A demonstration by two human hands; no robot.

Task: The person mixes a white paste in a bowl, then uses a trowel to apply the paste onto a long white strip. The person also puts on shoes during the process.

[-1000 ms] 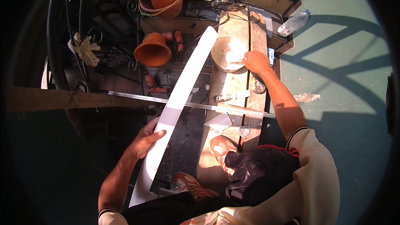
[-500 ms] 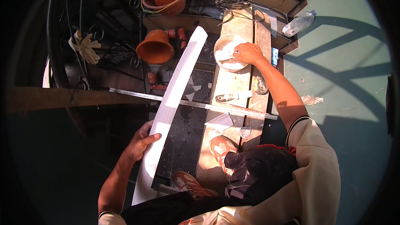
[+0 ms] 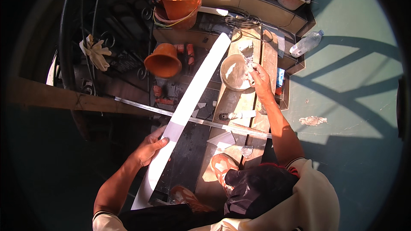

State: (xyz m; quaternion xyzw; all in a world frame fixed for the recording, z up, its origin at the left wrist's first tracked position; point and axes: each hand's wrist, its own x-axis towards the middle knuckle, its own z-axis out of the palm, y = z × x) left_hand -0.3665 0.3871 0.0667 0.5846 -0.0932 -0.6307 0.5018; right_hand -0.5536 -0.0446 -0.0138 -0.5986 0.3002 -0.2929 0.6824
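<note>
My left hand [image 3: 153,146] grips a long white strip [image 3: 193,94], thumb on its face, the strip running diagonally away from my lap. My right hand [image 3: 260,79] is closed on the handle of a putty knife [image 3: 248,60], whose blade carries a lump of white paste above the rim of a round mixing tub [image 3: 227,79] on wooden planks [image 3: 269,51]. The tub holds pale paste. Below it another scraper [image 3: 239,114] lies on the boards beside a long metal straightedge [image 3: 214,124] that crosses them.
Orange buckets [image 3: 180,4] stand on the step, another [image 3: 162,63] below them. Gloves [image 3: 95,51] hang on the black railing [image 3: 68,30]. A coiled cable [image 3: 246,21] lies on the planks. A plastic bottle [image 3: 306,44] lies by the green wall [image 3: 351,81]. My feet [image 3: 220,167] are on the planks.
My right hand has lifted the putty knife out of the tub; its blade now points up with paste on it. The view has shifted slightly, and the strip's top sits farther right than half a second ago.
</note>
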